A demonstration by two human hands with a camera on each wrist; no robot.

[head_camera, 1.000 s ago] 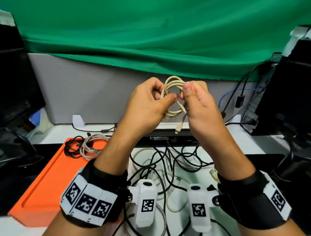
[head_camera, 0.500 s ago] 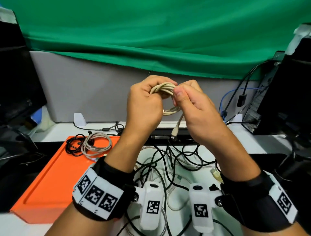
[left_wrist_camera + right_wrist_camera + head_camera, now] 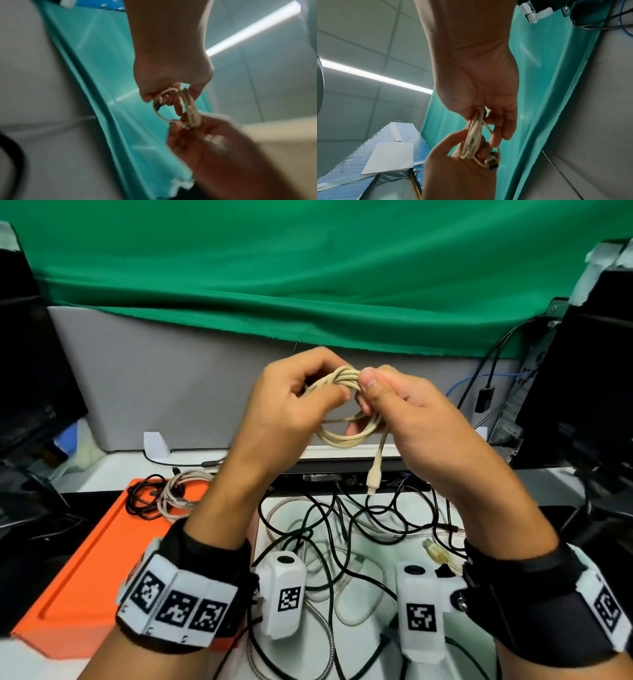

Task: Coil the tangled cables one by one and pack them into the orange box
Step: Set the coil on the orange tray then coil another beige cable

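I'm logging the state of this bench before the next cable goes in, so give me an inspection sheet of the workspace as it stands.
Surface: white desk, largely covered by loose cables.
Job's things: beige cable coiled and held up in the air, one plug hanging down; orange box at the left holds a black coil and a pale coil at its far end.
Clutter: nothing seen apart from cables.
Grippers: left hand and right hand both grip the beige coil.
Cables: tangled pile of black, white and braided leads on the desk.
Surroundings: green cloth over a grey partition; dark equipment on both sides.
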